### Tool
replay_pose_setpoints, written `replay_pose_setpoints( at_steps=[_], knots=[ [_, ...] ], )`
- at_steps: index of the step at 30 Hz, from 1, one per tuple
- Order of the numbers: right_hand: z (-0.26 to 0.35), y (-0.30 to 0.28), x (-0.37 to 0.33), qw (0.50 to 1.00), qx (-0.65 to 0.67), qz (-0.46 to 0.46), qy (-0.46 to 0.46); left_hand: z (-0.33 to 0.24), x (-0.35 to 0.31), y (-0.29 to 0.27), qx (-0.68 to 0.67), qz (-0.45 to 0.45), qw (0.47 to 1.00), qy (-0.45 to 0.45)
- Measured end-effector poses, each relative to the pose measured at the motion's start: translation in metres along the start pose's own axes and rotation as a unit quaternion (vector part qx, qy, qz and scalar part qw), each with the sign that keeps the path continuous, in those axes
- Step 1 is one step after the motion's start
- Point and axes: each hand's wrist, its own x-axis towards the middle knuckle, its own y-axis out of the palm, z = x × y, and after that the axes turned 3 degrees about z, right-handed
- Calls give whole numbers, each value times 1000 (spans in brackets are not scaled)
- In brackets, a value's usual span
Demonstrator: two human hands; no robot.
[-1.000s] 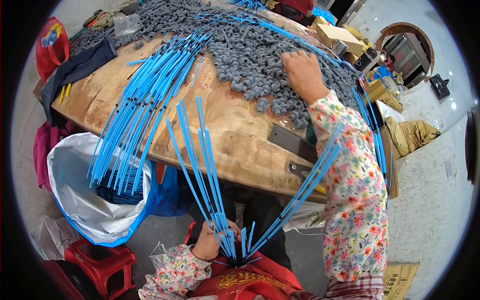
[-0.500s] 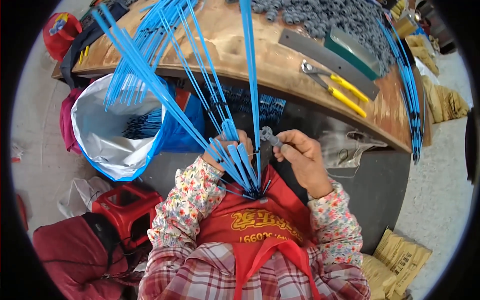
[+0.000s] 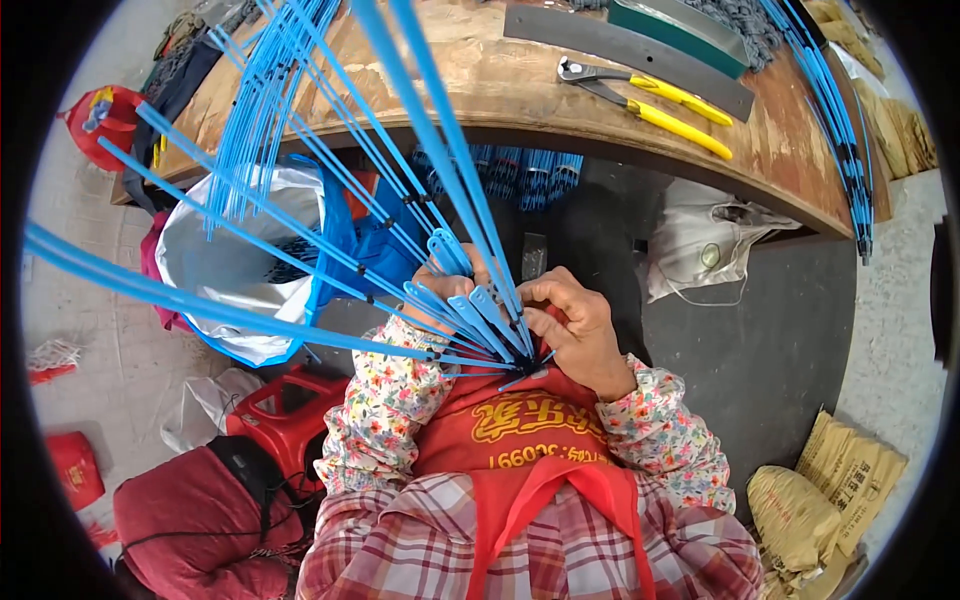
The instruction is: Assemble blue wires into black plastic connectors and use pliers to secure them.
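Note:
My left hand (image 3: 437,283) is closed around a bunch of thin blue rods (image 3: 480,240) with flat, slotted blue ends and black bands. The rods gather at a dark hub (image 3: 525,364) in front of the red apron (image 3: 530,420) and fan out to the far left and up over the bench edge. On the right side of the bunch, my right hand (image 3: 575,325) has its thumb and fingers pinched together close to the rods. What lies between those fingertips is hidden; no grey fitting shows there.
Yellow-handled pincers (image 3: 645,100), a metal bar (image 3: 620,55) and a green block (image 3: 680,35) lie on the wooden bench (image 3: 500,100). More blue rods (image 3: 265,110) hang over its left edge above a white-lined blue bag (image 3: 240,250). A red stool (image 3: 285,410) stands lower left.
My right hand has moved left and down to the rods; the grey plastic fitting it pinched is out of sight. The rods have spread wider leftward, and the view has shifted.

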Motion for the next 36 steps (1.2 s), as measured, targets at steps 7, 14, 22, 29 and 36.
replay_pose_setpoints(
  at_steps=[7, 14, 22, 29, 36],
  knots=[
    [-1, 15, -3, 995, -60, -34, -68, -4, -4, -4, 56, 80, 995, 20],
    [-8, 18, -5, 995, -42, -35, -86, -6, -8, 28, 70, -61, 995, 20],
    [-7, 18, -6, 997, -38, -10, -68, -11, -13, 29, 230, -86, 969, 32],
    [-7, 25, -5, 997, -7, -62, -47, -9, -12, 42, 234, -125, 963, 34],
    [-5, 20, 0, 998, -21, 58, -28, -5, -32, 32, 308, -115, 940, 88]
  ],
)
